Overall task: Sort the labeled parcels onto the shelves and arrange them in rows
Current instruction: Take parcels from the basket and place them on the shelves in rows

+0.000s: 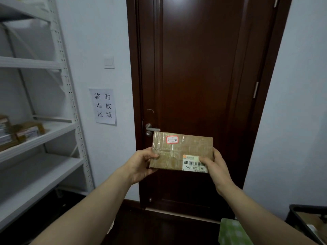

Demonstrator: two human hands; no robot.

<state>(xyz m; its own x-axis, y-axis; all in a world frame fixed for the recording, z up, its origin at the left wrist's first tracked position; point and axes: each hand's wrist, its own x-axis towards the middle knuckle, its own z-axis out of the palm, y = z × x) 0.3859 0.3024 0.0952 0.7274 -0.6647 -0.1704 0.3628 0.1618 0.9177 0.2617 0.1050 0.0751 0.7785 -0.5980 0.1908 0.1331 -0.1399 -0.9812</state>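
Holding a flat cardboard parcel (180, 151) up in front of the body, the person grips it by both short ends. The left hand (141, 163) clasps the left edge near the lower corner, with the thumb lying over the taped front face and the fingers curled behind. The right hand (215, 167) clasps the lower right corner, its thumb pressed onto the white shipping label (192, 167), which reads 507-P802 T70 under a barcode. The parcel spans the gap between the two hands. Its face is turned toward the camera and its right end sits a little lower than its left. A red-bordered sticker (172, 139), handwritten 3-3 with a 9, sits near the top edge, apart from both thumbs.

Behind the parcel stands a dark wooden door (194, 68), closed. The parcel's upper left corner lies just beside the door handle (150, 129) in this view. White metal shelving (70, 103) runs along the left wall. One shelf carries a few stacked parcels (26, 132) at the far left, and bare white board shows from them to the front post. Between that post and the door frame, the wall bears a paper sign (104, 106) and a light switch (109, 62). At the lower right a black crate (293, 214) sits on the dark floor, with a green patterned item (231, 232) just beside it.
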